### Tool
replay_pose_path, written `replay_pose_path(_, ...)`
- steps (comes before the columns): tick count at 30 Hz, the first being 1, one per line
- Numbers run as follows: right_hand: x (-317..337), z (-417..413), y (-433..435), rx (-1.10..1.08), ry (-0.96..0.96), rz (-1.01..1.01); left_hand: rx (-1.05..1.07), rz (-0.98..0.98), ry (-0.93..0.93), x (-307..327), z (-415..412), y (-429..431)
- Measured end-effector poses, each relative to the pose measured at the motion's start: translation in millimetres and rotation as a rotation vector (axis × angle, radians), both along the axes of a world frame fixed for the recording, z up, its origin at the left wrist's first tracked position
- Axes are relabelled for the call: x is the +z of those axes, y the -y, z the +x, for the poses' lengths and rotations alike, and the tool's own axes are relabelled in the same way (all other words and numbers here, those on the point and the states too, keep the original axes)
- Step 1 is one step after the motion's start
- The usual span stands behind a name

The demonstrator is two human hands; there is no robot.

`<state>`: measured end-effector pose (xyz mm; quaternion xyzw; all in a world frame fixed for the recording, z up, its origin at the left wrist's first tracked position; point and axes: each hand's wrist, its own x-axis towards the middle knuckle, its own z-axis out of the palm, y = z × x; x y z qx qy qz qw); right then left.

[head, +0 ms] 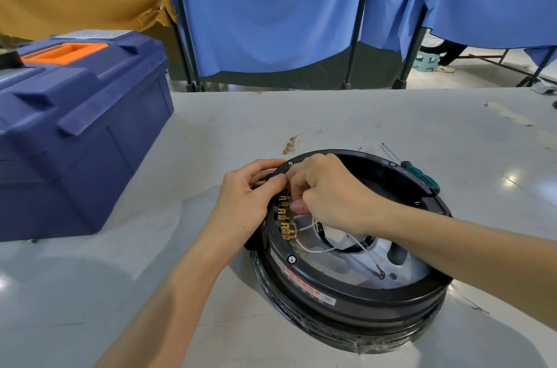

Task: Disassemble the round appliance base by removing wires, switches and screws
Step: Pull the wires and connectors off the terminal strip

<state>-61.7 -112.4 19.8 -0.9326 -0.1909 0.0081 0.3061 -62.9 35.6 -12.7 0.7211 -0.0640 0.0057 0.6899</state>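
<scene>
The round black appliance base [355, 298] lies upside down on the grey table, its inside open to view. A row of brass terminals [284, 218] sits on its left inner rim, with white wires [313, 248] running from them toward the middle. My left hand [247, 202] grips the rim's left edge beside the terminals. My right hand [328, 193] reaches over the rim and pinches a connector at the top of the terminal row; its fingertips hide that connector. Hex screws [291, 259] sit in the rim.
A blue toolbox [75, 126] with an orange handle stands at the left. A loose wire with brass connectors [297, 140] lies behind the base. A green-handled screwdriver [420, 174] rests by the far rim. Blue curtains hang behind the table.
</scene>
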Motion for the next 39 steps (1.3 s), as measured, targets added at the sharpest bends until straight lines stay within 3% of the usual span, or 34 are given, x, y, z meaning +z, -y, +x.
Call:
replay_pose_path(18,-1,-1,11,-0.021,-0.067,0.060,0.007,0.030,0.016,0,0,0)
replay_pose_path(23,10,-1,18,-0.071,-0.009,0.245,-0.008,0.037,0.022,0,-1,0)
replay_pose_path(33,14,-5,14,-0.051,-0.075,0.115,-0.003,0.059,0.027,2,-1,1)
replay_pose_path(39,17,-6,5,-0.100,-0.220,0.108,0.002,0.067,0.020,3,-2,1)
